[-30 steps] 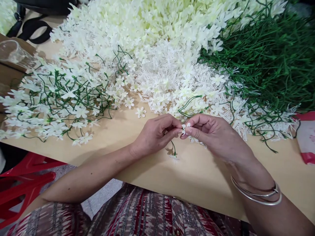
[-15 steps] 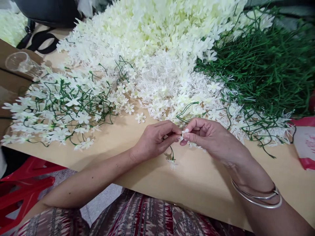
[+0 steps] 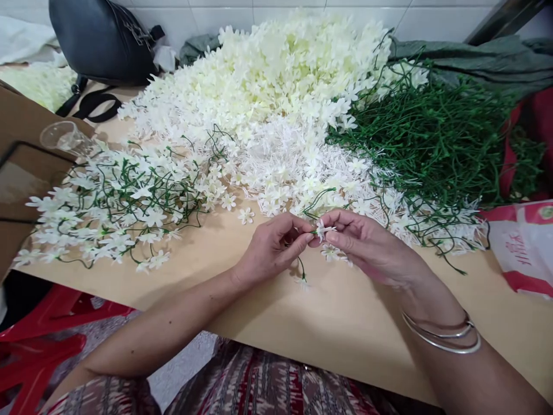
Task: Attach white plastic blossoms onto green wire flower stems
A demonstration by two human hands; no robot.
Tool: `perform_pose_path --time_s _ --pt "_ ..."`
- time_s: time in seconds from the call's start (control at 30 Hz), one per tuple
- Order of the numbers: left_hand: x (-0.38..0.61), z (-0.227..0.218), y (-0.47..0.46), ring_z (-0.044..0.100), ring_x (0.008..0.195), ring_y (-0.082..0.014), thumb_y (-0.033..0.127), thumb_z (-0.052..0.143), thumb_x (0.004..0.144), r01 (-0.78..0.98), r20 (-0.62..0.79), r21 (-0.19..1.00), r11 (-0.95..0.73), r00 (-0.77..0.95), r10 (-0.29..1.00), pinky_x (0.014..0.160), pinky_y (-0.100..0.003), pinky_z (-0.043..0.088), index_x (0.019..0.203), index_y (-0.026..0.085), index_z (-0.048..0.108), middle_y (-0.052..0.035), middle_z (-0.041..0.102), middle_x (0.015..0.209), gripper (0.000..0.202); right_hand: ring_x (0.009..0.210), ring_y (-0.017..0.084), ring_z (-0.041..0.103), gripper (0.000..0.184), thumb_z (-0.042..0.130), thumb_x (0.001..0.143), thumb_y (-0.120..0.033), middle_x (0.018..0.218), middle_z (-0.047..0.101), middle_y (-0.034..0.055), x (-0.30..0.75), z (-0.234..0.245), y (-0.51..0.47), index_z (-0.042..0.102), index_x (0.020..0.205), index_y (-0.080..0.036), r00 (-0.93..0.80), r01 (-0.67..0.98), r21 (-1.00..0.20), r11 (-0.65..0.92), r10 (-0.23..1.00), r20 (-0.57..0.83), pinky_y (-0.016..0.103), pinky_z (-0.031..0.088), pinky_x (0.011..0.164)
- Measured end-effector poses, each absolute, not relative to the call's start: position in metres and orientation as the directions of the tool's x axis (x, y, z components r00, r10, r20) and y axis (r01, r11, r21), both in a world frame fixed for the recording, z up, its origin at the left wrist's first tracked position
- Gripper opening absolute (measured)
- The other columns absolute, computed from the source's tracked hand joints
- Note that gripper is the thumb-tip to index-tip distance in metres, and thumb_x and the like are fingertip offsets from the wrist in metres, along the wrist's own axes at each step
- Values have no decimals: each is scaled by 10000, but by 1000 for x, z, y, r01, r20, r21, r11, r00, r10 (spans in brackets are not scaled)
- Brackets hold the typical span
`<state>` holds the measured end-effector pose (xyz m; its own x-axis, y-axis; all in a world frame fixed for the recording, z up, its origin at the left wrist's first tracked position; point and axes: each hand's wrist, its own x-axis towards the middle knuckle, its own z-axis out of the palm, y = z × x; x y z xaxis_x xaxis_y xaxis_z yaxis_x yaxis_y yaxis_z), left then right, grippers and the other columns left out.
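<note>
My left hand (image 3: 275,243) is closed in a pinch on a green artificial flower stem (image 3: 302,269), whose lower branch hangs below the fingers with a white, thread-like tip. At the stem's upper end sits a white artificial flower (image 3: 321,230), its petals side-on to me. Thumb and fingers of my right hand (image 3: 371,245) close on that flower from the right. Just under my right fingers, another white flower (image 3: 330,252) lies on the table (image 3: 276,323). One loose flower head (image 3: 246,215) rests left of my hands.
A large heap of white flower heads (image 3: 276,75) fills the back, with a pile of green stems (image 3: 423,132) at right. Stemmed flowers (image 3: 125,202) lie left, near a clear plastic cup (image 3: 64,136). A black bag (image 3: 103,43), a cardboard box (image 3: 26,173) and a red-white packet (image 3: 518,245) border them.
The camera view has tipped up, showing more of the back wall. Between my fingers the flower has turned from facing me to side-on, with green stem now showing at its base.
</note>
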<state>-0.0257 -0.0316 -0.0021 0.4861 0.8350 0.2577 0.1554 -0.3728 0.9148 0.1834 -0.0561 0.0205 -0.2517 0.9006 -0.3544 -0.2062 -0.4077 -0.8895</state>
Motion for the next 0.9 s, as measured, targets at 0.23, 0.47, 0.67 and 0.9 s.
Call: perform_pose_path --time_s 0.23,0.47,0.67,0.9 --pt "-24 0 -29 659 694 -107 279 660 1016 149 304 889 -433 516 801 621 -220 512 968 158 676 -51 759 835 131 780 140 657 336 929 721 -471 786 693 -20 181 17 -57 710 799 -228 -196 -161 -909 -383 916 -351 309 520 796" --pt "-26 -4 -25 659 733 -111 224 679 1006 133 388 836 -532 541 746 640 -210 499 953 176 669 -24 718 820 72 772 182 695 376 905 726 -539 781 744 14 178 21 -57 690 790 -238 -212 -79 -927 -366 915 -343 347 568 791" --pt "-28 -3 -24 667 729 -114 231 656 1020 163 371 825 -541 566 736 643 -213 506 956 185 654 -23 717 826 79 787 190 715 347 836 814 -555 798 758 22 178 23 -57 680 805 -245 -228 -29 -934 -355 913 -340 335 574 765" --pt "-28 -3 -23 655 732 -116 223 643 1025 169 395 798 -578 577 715 677 -215 514 939 183 632 -15 693 800 96 772 173 713 316 885 784 -489 770 760 13 176 27 -58 691 788 -239 -210 -36 -916 -399 899 -384 304 572 763"
